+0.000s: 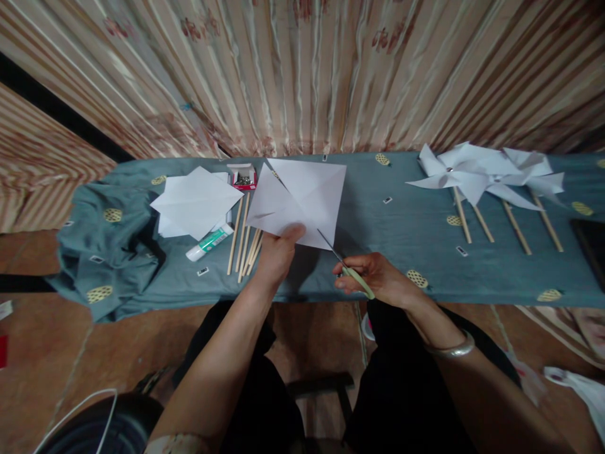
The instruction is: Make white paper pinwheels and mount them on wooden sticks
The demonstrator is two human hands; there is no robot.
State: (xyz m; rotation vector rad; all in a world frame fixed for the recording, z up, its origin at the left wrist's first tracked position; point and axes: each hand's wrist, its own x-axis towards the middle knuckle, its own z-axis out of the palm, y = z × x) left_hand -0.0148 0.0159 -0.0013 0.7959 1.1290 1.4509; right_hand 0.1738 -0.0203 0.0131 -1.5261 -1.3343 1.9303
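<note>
A square sheet of white paper (312, 189) is held up over the table, with slits running in from its upper left and left corners. My left hand (278, 255) grips the sheet's near edge, thumb on top. In my right hand (366, 274) are scissors (352, 272) with pale green handles. Their blades meet the paper at its lower right corner. Several wooden sticks (244, 236) lie just left of my left hand. Beside them is a small red and white box (243, 178) of metal pins or tacks.
White paper sheets (196, 202) are stacked at the left, with a glue stick (209, 243) against them. Several paper pinwheels (482, 173) on sticks lie at the right. A dark flat object (590, 246) sits at the table's right end. A curtain (302, 82) hangs behind the cloth-covered table (392, 227).
</note>
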